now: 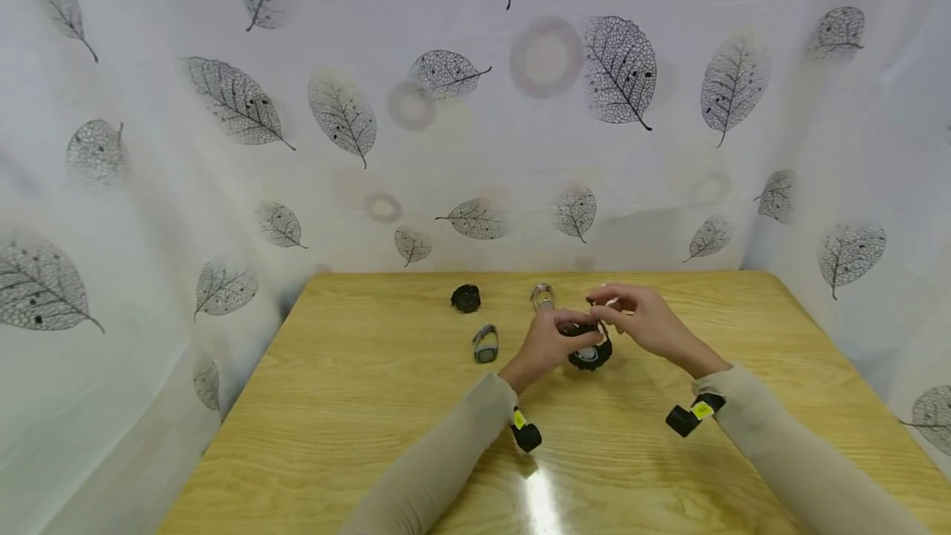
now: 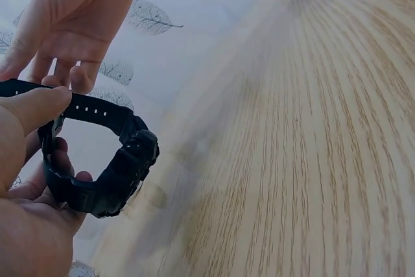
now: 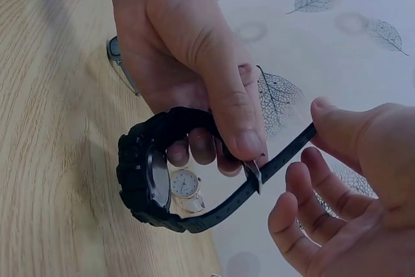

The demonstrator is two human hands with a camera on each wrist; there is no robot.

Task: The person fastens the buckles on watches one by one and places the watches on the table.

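A black wristwatch [image 1: 589, 358] with a chunky case and perforated strap is held above the table between both hands. My left hand [image 1: 545, 345] grips it by the buckle, thumb on the strap; in the right wrist view the metal buckle [image 3: 253, 174] shows at that thumb's tip. The strap runs through the buckle, so the watch [image 2: 135, 167] forms a loop. My right hand [image 1: 645, 322] pinches the strap's free end between thumb and finger, the other fingers loosely bent. In the right wrist view the watch case [image 3: 139, 170] hangs to the left, its back facing inside the loop.
On the wooden table [image 1: 334, 428] lie another black watch [image 1: 466, 298] at the back, a grey watch [image 1: 486, 347] left of my left hand, and a light-strapped watch with a white dial [image 3: 185, 184] behind the hands. A leaf-patterned curtain [image 1: 475, 130] surrounds the table's back and sides.
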